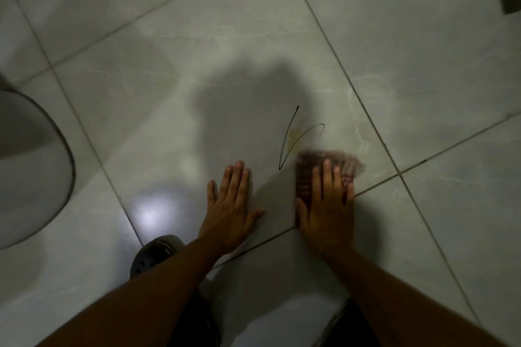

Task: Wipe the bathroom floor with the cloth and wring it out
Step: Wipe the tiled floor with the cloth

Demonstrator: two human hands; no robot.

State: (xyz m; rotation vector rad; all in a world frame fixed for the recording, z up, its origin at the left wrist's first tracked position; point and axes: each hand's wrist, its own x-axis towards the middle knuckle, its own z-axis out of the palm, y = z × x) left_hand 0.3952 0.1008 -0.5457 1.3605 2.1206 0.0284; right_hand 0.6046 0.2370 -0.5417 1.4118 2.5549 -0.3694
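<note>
**Wiping under way, mark still on the tile**

The black scribble [296,138] on the pale floor [169,79] serves as the landmark. Just below and to the right of it, the right hand [327,211] lies flat on the cloth [306,175], a dark reddish, patterned rag pressed to the tile. Its fingers are stretched out and spread over the fabric, pushing down rather than gripping. The cloth's far edge is blurred, which suggests a stroke in progress. Below and to the left of the scribble, the left hand [231,205] rests bare on the tile, fingers open and flat, holding nothing; it looks to be propping the person up.

A faint yellowish stain [293,136] sits inside the scribble's loop. Both marks are still plainly visible, so the wiping appears to be at an early or middle stage: the cloth is beside the dirt but not yet over it. Wringing is not yet done; no bucket or basin is in view.

Far left of the scribble stands a rounded white fixture with a dark rim [33,166], and a dark shoe [155,253] shows below the left hand. No brand, label or readable writing can be made out; the scribble spells nothing legible.
</note>
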